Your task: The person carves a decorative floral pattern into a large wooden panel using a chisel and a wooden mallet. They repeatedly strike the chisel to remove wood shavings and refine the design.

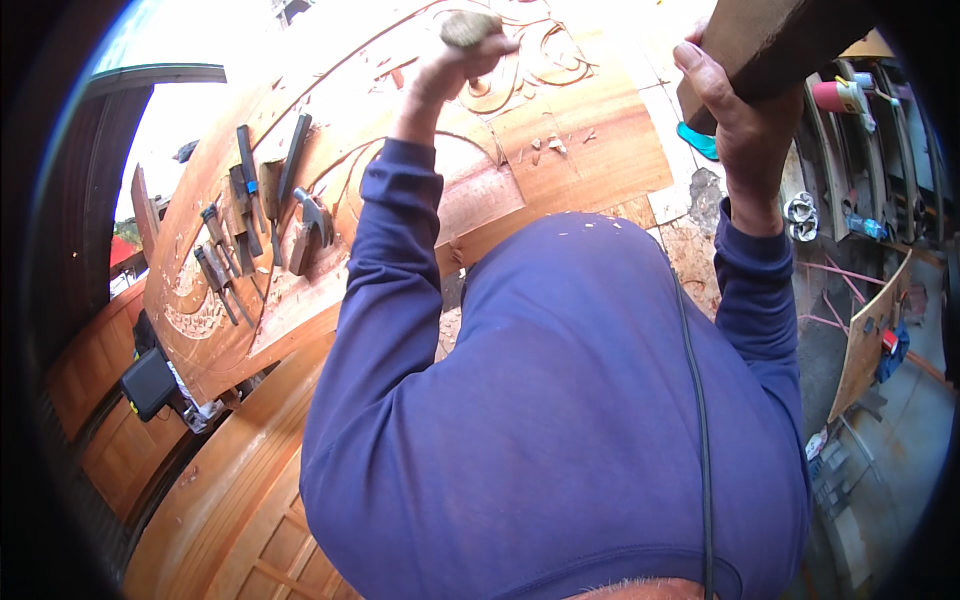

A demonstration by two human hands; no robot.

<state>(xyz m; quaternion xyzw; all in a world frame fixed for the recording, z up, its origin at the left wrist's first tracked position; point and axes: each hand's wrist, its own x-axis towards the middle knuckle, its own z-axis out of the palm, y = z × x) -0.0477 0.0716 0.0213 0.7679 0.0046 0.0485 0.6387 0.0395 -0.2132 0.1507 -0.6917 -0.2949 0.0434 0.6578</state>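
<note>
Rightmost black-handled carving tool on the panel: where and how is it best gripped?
Probably by its black handle, coming from the right: the long handle points away from the person, and other tools crowd its left side.

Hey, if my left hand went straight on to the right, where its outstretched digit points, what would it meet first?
Probably the carved scrollwork on the wooden panel. How high your left hand sits is unclear, so it might pass above.

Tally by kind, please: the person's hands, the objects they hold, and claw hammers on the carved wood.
Hands: 2 (left hand, right hand)
Held objects: 2 (rounded greyish object, brown block)
Claw hammer: 1
Total: 5
</note>
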